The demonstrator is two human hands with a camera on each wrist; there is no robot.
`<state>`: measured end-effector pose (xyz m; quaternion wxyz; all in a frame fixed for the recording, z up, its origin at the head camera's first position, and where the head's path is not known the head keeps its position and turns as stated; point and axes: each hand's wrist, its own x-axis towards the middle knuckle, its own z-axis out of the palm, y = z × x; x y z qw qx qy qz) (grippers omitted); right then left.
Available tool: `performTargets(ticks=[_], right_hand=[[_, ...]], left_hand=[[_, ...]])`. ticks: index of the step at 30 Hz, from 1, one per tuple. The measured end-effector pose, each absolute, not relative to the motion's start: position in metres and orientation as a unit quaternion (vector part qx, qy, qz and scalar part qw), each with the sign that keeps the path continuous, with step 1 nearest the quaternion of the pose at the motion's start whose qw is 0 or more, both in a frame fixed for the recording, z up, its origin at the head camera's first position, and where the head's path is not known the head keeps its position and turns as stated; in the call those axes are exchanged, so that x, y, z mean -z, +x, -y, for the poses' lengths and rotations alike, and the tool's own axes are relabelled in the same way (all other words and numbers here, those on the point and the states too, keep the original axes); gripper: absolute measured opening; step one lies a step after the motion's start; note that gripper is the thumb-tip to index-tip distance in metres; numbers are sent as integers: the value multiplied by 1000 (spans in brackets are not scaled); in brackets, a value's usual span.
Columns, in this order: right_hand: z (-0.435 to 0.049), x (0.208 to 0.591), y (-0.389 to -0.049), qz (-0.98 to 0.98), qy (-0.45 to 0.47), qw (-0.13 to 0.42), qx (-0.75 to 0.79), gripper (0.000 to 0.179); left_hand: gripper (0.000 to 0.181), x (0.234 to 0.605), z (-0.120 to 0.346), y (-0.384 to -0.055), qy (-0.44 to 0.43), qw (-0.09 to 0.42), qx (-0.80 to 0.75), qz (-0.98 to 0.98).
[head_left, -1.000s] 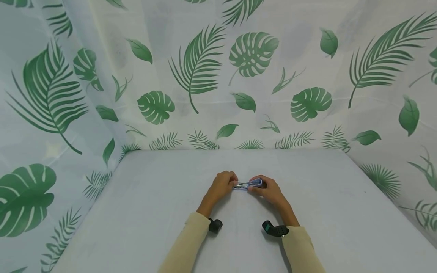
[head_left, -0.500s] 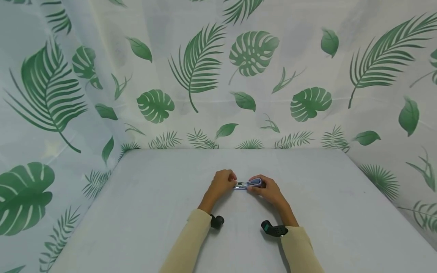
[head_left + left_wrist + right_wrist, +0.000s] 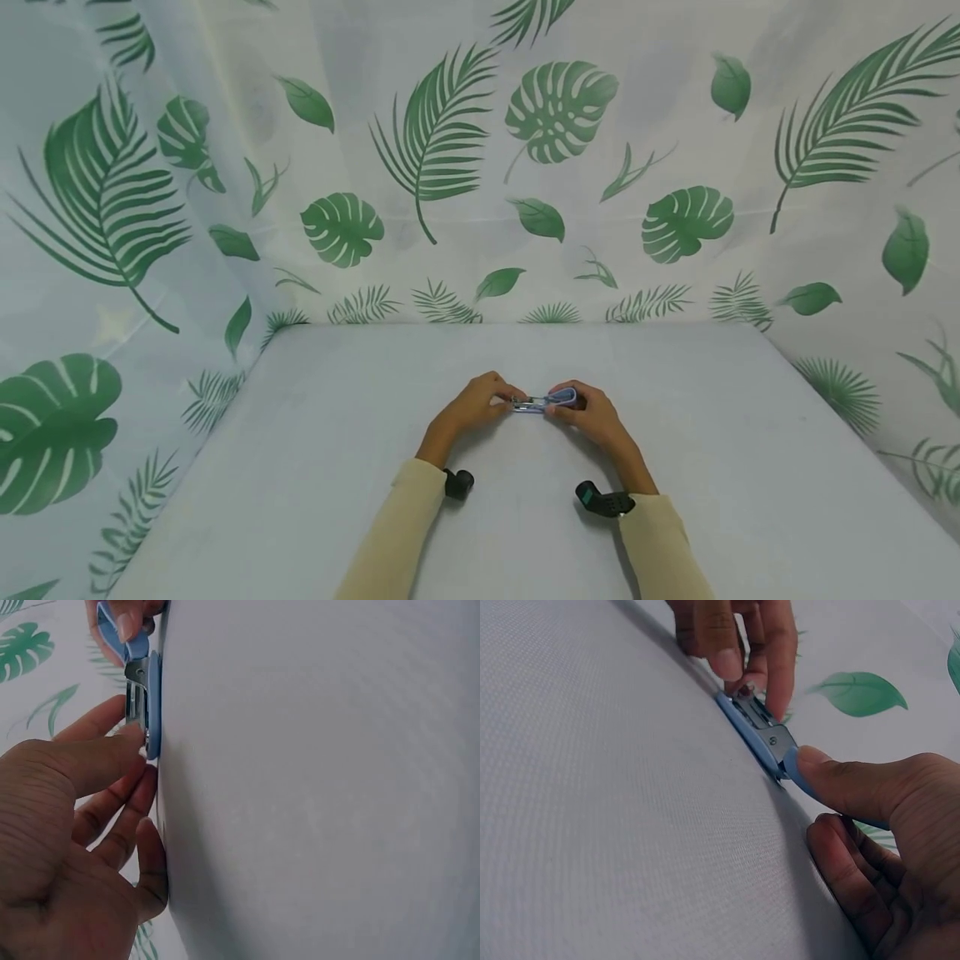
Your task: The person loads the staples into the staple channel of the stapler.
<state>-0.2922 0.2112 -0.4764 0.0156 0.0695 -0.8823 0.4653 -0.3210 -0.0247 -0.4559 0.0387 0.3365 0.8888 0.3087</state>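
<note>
A small blue stapler (image 3: 529, 407) lies on the table with its blue top cover (image 3: 112, 626) folded back, baring the metal staple channel (image 3: 754, 712). My right hand (image 3: 596, 419) holds the folded cover end, its thumb (image 3: 847, 784) pressed along the blue plastic in the right wrist view. At the opposite end, my left hand (image 3: 476, 404) pinches the tip of the channel between thumb and index finger. The left wrist view shows that thumb (image 3: 112, 754) over the metal, just above the blue base (image 3: 154, 705). Its other fingers are loosely bent below.
A white-covered table (image 3: 315, 433) spreads around the hands. Behind it and at both sides hangs a white curtain (image 3: 457, 250) printed with green leaves. Dark wrist cameras (image 3: 459, 483) sit on both wrists, close over the table.
My left wrist has shifted left and the hand has turned, so its thumb and index finger now show apart at the channel's tip. My right hand keeps its hold on the cover.
</note>
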Motion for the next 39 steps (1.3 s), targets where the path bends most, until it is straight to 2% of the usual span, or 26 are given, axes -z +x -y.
performTargets(ticks=[25, 31, 39], right_hand=[[-211, 473, -293, 886, 59, 3, -461, 32], [-211, 473, -292, 889, 54, 6, -454, 32], [-211, 474, -291, 889, 57, 7, -453, 34]], left_hand=[[26, 460, 24, -325, 324, 28, -304, -896], [33, 460, 21, -323, 320, 25, -330, -888], [16, 458, 13, -321, 261, 21, -338, -904]])
